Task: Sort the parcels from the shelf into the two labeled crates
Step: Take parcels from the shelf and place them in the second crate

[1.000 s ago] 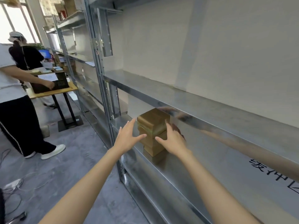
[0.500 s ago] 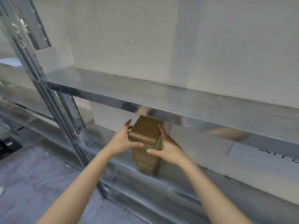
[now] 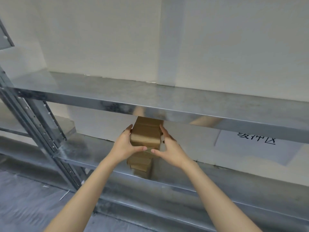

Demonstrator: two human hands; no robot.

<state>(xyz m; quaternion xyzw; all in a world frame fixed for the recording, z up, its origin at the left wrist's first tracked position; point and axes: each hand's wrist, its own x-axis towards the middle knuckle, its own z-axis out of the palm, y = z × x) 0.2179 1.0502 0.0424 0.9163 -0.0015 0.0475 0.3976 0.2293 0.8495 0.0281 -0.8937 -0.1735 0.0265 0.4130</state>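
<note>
Item: top parcel (image 3: 145, 136), brown, between my palms, atop the stack (image 3: 139, 163) below my thumbs. My left hand (image 3: 124, 144) and right hand (image 3: 168, 146) clasped its sides, thumbs at its near edge. Step: pick-up from shelf (image 3: 93, 148). Next, I judged: lift clear, draw back; crates unseen.

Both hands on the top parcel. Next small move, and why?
Probably draw the top parcel straight toward the body, staying low. The left hand and right hand grip its sides, its top sits hidden behind the upper shelf lip, and more parcels are stacked beneath, so lifting looks risky.
</note>
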